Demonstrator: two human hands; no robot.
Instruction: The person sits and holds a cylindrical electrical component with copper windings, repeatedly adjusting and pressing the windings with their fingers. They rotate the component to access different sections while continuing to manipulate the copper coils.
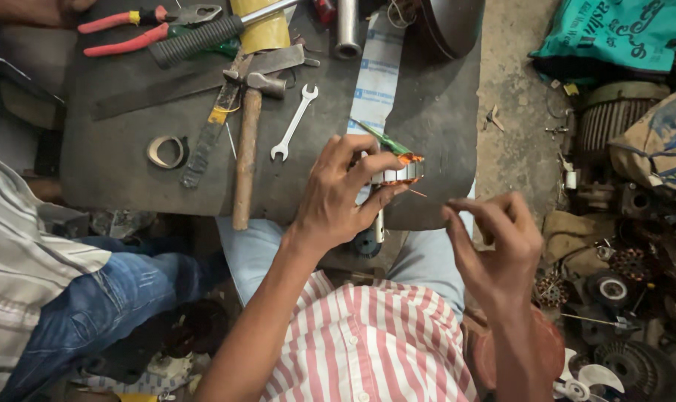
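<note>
While your left hand [338, 195] grips the small motor armature [399, 174] just past the near edge of the desk [122, 171], its fingers are closed around the pale, slotted core, with orange-copper windings showing at either end and the steel shaft [380, 223] hanging down toward your lap. It looks like a dense, stiff little piece, heavy for its size, so the core is the sound place to hold; the windings and their thin enamel look easy to scrape. A fine copper wire [420, 194] leads rightward from it, light and springy by the look of it, likely to kink if bent sharply.

Your right hand [494, 242] hovers near and to the right, well apart from the left, its fingertips drawn together as if pinching the wire's free end; whether it truly holds the strand is too fine to tell.

A green-handled screwdriver [382, 140] lies just beyond the armature. Further left on the desk rest a spanner [294, 122], a wooden-handled hammer [245, 156], a tape roll [166, 151] and red-handled pliers [129, 30]. Another person's denim-clad leg [99, 298] sits at near left.
</note>
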